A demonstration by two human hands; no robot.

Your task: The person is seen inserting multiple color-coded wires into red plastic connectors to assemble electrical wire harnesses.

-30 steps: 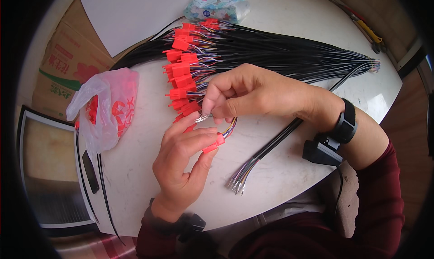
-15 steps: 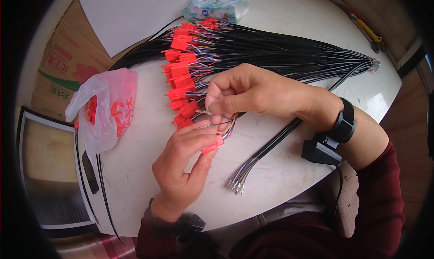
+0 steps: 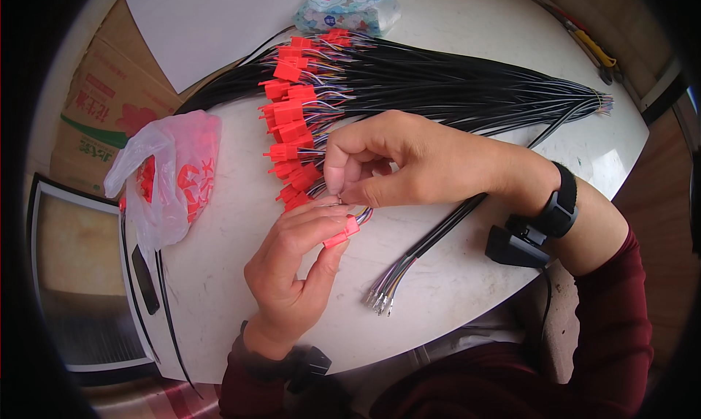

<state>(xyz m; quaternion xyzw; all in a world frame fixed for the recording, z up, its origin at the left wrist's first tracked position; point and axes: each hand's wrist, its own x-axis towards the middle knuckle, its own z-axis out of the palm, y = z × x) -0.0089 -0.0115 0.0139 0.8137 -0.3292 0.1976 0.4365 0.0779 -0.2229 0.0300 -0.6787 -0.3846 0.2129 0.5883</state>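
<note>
Between the thumb and fingers of my left hand (image 3: 292, 262) is a red plastic connector (image 3: 341, 233). Coloured wires (image 3: 363, 216) run out of its far right side. Just above it, my right hand (image 3: 398, 163) pinches a thin wire with a small metal terminal, mostly hidden by the fingertips. The two hands nearly touch at the fingertips. Behind them lies a big bundle of black cables (image 3: 453, 79), with a row of red connectors (image 3: 293, 132) at its left end. A smaller group of black cables ends in bare metal terminals (image 3: 381, 301) right of my left hand.
A thin plastic bag (image 3: 164, 178) holding red pieces stands at the left, beside a dark flat object (image 3: 145, 280). At the back are a blue soft packet (image 3: 347, 11) and a white sheet (image 3: 204, 24). Yellow-handled pliers (image 3: 595, 48) lie far right. A cardboard box (image 3: 109, 105) stands behind the bag.
My right hand has moved down toward the red connector, bringing the wire's terminal close to my left fingertips. My left hand has hardly moved.
</note>
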